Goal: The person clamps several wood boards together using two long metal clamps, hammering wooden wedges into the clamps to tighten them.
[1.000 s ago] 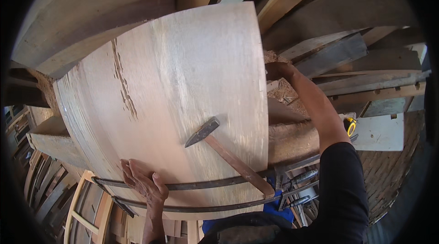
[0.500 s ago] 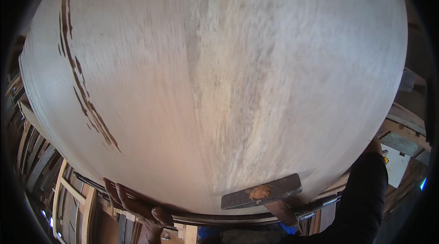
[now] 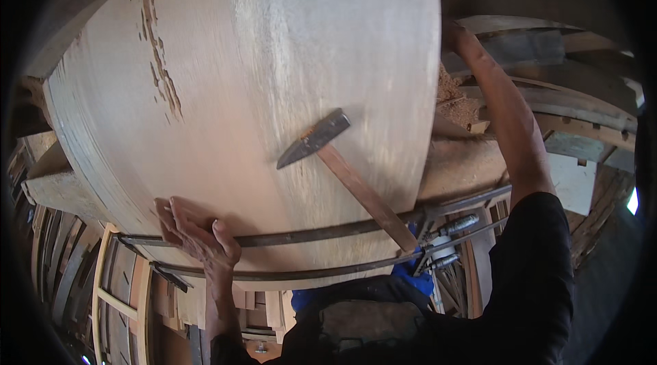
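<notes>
A wide pale wooden panel (image 3: pixel 205 91) with a dark ragged crack (image 3: pixel 159 67) toward its far left fills the middle. My left hand (image 3: pixel 202 235) rests near the panel's close edge with fingers stretched out and thumb apart, right at a dark metal clamp bar (image 3: pixel 301 236). Past the panel's right edge reaches my right hand (image 3: pixel 457 38); its fingers are hidden, so I cannot tell what they touch. On the panel lies a hammer with a dark steel head (image 3: pixel 316 138) and a wooden handle (image 3: pixel 366 197), its handle end near the clamp bars.
A second metal bar (image 3: pixel 274 275) runs below the first. Screw clamp handles (image 3: pixel 457 225) stick out at the near right. Wood shavings (image 3: pixel 455 101) and curved boards (image 3: pixel 527 47) lie right of the panel. A light wooden frame (image 3: pixel 118 302) stands at the lower left.
The view has shifted, bringing the whole hammer and both clamp bars into sight. My right arm now stretches far forward along the panel's right side. My left hand stays by the near edge.
</notes>
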Motion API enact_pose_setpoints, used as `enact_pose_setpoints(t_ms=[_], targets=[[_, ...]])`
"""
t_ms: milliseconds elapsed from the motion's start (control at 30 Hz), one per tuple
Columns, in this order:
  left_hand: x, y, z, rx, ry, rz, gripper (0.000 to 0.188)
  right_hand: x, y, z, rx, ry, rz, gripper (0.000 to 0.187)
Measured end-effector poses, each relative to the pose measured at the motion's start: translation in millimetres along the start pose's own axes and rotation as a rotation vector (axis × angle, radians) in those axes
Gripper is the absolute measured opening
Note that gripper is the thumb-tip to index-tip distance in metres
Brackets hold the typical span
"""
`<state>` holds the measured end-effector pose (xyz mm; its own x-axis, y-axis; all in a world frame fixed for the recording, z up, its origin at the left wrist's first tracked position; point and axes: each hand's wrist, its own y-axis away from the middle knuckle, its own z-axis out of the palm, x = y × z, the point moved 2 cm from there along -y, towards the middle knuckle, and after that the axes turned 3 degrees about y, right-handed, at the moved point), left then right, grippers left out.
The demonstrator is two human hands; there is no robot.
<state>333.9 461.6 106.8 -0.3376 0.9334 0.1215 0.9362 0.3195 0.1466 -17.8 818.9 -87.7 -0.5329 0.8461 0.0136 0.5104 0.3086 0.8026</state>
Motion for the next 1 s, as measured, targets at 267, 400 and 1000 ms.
enact_pose_setpoints(t_ms=[267, 400, 1000], targets=[[6, 5, -5, 0.107, 0.002, 0.059, 0.066, 15, 255, -76, 0.343, -0.749, -0.083, 0.022], [9, 13, -6, 0.074, -0.034, -0.013, 0.068, -6, 365, -13, 0.340, -1.023, -0.077, 0.018], [9, 14, -9, 0.154, -0.034, -0.029, 0.068, -18, 424, 177, 0.556, -0.637, 0.693, 0.065]])
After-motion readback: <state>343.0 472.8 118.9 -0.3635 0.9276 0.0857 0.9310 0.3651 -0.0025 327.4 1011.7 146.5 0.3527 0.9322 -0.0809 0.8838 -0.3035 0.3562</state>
